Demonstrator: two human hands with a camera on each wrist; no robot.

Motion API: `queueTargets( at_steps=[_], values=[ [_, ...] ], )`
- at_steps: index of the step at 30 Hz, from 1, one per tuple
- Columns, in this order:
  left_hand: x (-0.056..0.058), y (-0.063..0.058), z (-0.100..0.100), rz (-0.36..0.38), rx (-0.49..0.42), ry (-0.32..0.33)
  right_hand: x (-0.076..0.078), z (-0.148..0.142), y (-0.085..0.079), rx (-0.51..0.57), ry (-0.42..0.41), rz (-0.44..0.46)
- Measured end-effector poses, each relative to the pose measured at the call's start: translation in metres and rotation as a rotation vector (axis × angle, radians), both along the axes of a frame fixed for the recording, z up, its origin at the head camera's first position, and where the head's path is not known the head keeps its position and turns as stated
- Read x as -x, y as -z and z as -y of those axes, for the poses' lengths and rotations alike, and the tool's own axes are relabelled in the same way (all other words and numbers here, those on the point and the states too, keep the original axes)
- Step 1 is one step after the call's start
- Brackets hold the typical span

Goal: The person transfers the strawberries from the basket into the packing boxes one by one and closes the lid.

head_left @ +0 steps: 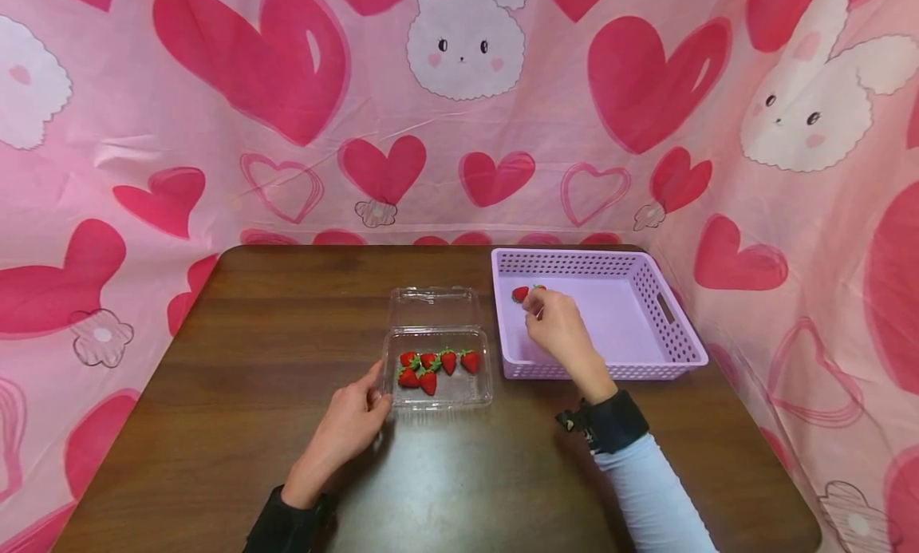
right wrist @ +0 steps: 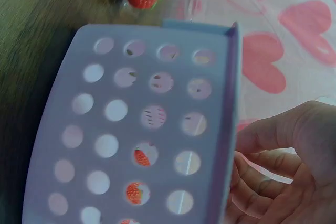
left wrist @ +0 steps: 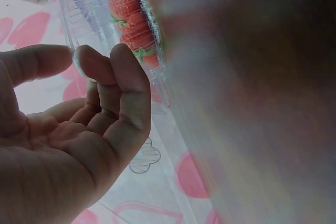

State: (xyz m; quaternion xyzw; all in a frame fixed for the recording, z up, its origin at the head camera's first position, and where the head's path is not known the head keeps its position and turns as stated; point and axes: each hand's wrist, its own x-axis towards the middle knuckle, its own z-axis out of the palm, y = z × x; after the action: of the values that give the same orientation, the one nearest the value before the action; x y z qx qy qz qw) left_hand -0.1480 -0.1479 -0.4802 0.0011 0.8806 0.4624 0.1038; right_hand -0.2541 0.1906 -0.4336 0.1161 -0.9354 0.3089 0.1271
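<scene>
A clear plastic clamshell container point(head_left: 438, 399) lies on the table with its lid point(head_left: 434, 307) folded back. Several strawberries point(head_left: 427, 382) sit in its base, mostly toward the left and middle. My left hand point(head_left: 349, 419) pinches the container's left rim between thumb and fingers; the left wrist view shows strawberries point(left wrist: 126, 2) through the clear wall. My right hand point(head_left: 558, 324) is over the left part of a lilac perforated basket point(head_left: 603, 329), fingers curled close to two strawberries point(head_left: 520, 294). In the right wrist view the basket wall point(right wrist: 123, 129) hides its fingertips; I cannot tell whether they hold anything.
The dark wooden table point(head_left: 287, 321) carries both containers, the basket to the right of the clamshell. A pink cloth point(head_left: 459, 122) with hearts and rabbits hangs behind the table and along both sides. Handle slots open in the basket's right wall.
</scene>
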Motion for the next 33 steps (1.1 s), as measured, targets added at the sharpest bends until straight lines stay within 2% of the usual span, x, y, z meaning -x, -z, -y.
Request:
queueTargets(
  at_steps=[10,18,33],
  values=[
    [0.0,0.0,0.0,0.009,-0.003,0.003,0.005,-0.012,0.007,-0.07,0.053,0.043],
    [0.001,0.0,0.001,0.001,-0.001,0.007,0.016,-0.026,0.018,-0.117,0.103,0.139],
    [0.0,-0.001,0.001,0.016,-0.014,0.012,0.03,-0.043,0.024,-0.149,0.13,0.228]
  ],
)
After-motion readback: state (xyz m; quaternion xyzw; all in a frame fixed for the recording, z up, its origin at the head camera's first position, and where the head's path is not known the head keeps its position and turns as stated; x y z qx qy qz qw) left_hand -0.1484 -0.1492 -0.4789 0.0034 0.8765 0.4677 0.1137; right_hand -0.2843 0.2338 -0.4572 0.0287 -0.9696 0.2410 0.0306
